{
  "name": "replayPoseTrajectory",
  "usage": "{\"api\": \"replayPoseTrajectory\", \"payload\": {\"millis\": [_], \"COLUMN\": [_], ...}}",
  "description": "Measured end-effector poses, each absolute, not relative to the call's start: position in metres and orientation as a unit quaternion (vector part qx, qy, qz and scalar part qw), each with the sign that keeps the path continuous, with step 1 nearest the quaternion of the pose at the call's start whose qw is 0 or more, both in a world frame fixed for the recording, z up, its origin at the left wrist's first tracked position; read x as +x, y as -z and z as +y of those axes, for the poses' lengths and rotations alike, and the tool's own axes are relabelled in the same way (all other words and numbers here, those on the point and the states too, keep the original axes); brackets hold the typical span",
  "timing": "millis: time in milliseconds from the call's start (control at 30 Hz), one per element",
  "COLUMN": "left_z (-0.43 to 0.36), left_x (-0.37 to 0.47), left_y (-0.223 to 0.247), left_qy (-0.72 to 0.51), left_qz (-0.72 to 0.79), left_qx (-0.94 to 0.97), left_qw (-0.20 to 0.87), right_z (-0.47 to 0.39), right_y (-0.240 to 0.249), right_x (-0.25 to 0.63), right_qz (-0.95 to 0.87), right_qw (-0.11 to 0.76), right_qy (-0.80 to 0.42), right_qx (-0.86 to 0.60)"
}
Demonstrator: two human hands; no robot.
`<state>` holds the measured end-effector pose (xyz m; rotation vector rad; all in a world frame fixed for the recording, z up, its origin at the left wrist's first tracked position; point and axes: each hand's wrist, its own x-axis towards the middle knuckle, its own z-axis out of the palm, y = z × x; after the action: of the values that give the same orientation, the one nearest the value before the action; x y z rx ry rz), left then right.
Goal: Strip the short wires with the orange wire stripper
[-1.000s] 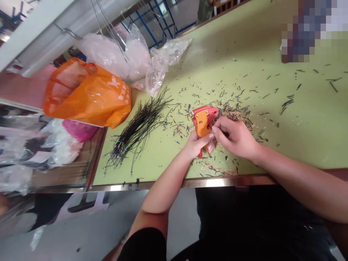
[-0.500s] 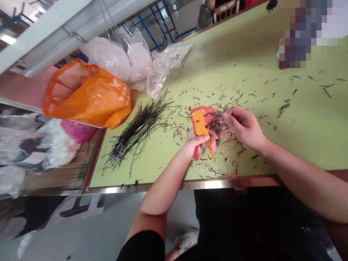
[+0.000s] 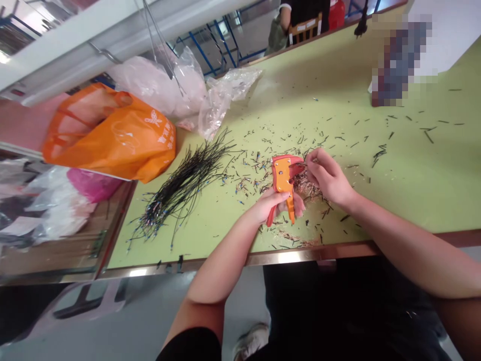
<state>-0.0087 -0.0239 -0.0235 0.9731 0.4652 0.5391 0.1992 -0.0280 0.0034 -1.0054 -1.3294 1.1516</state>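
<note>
My left hand (image 3: 277,203) is wrapped around the handles of an orange and red wire stripper (image 3: 282,173), held upright above the table. Close beside its jaws, my right hand (image 3: 326,175) has its fingertips pinched together. Whatever is between those fingertips is too small to make out. Beneath both hands lies a heap of fine copper strands (image 3: 310,188) mixed with short black offcuts. To the left, a long bundle of black wires (image 3: 184,183) rests on the table, some with blue ends.
An orange bag (image 3: 116,135) and clear plastic bags (image 3: 169,82) stand at the back left. Black wire scraps (image 3: 379,155) are scattered over the green table (image 3: 406,200). A black plug (image 3: 361,25) hangs at the far edge, and a person (image 3: 300,17) is seated beyond it.
My view has shifted slightly. The stripper has come closer to upright, and my right hand's fingertips stay beside its jaws.
</note>
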Motion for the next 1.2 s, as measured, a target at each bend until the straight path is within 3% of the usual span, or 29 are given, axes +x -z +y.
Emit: {"api": "replayPoseTrajectory", "payload": {"millis": [333,700,1200], "left_z": [-0.023,-0.024,-0.028], "left_x": [-0.008,-0.009,0.002], "left_y": [0.031,0.026,0.02], "left_qy": [-0.274,-0.282,-0.294], "left_qz": [0.252,0.257,0.28], "left_qx": [0.479,0.448,0.444], "left_qw": [0.795,0.808,0.799], "right_z": [-0.028,-0.022,-0.026], "right_y": [-0.003,0.0,-0.01], "right_x": [0.202,0.21,0.202], "right_qz": [-0.553,-0.547,-0.551], "right_qw": [0.484,0.528,0.488], "right_qy": [-0.516,-0.493,-0.521], "right_qx": [-0.44,-0.424,-0.431]}}
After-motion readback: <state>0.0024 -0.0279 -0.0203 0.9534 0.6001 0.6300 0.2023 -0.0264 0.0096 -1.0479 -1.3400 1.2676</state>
